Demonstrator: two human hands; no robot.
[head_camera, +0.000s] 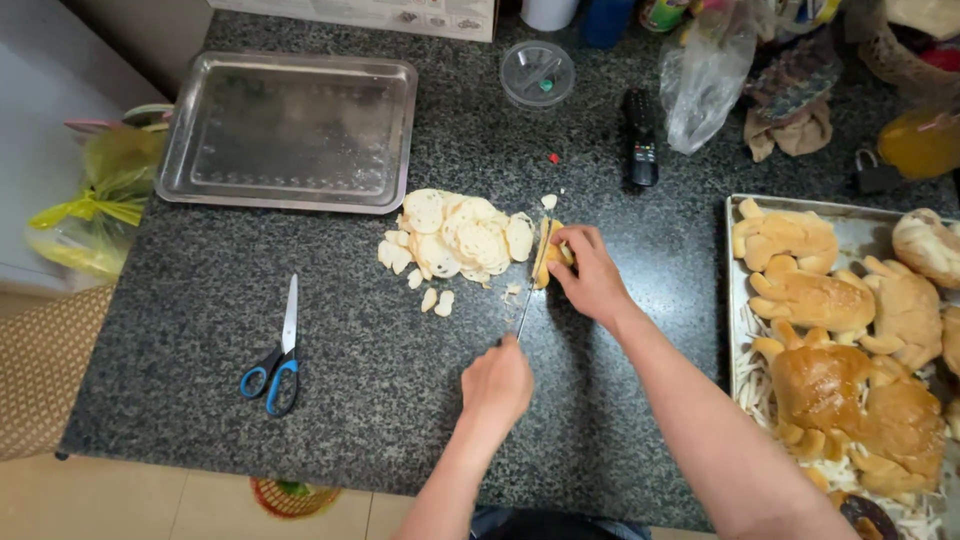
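Note:
My left hand (497, 383) grips the handle of a knife (524, 315) whose blade runs up into a small bread roll (546, 252) on the dark granite counter (350, 350). My right hand (587, 270) holds that roll steady from the right, fingers curled over it. A pile of thin bread slices (457, 233) lies just left of the roll, with a few small pieces scattered below it.
An empty metal tray (290, 130) sits at the back left. Blue-handled scissors (275, 365) lie at the front left. A tray of hand-shaped bread loaves (840, 330) fills the right edge. A remote control (641, 135), plastic lid (538, 72) and plastic bag (705, 75) are behind.

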